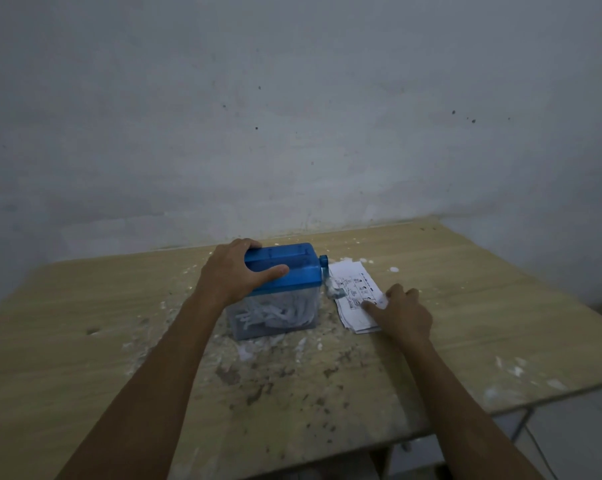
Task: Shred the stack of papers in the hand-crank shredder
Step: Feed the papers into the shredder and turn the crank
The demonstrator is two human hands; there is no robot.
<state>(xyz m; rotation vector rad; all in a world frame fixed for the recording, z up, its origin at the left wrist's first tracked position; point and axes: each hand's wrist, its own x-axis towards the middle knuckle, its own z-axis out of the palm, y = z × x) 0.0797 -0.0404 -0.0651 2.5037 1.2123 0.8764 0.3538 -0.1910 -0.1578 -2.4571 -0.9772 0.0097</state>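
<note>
A blue hand-crank shredder (275, 289) stands on the wooden desk (465, 306) just left of the middle of the frame, its blue top sitting on a clear bin packed with white paper strips (278, 311). The left hand (233, 271) grips the left end of the blue top, fingers wrapped over the far edge and the thumb lying along the near side. The crank (325, 271) sticks out of the shredder's right side and hangs downward; its lower part is blurred.

Just right of the shredder, a stack of papers (353, 292) printed with small drawings lies flat on the desk, touching or nearly touching the crank. The right hand (401, 313) rests on the near right corner of that stack, the thumb pressing on the top sheet and the other fingers curled around the stack's right edge, pinching it.

Loose white scraps (258, 344) lie on the desk in front of the shredder, and more white specks are scattered toward the right edge of the frame. The desk surface in the lower middle is stained with dark marks. A grey, spotted wall (292, 116) fills the upper half of the frame.
</note>
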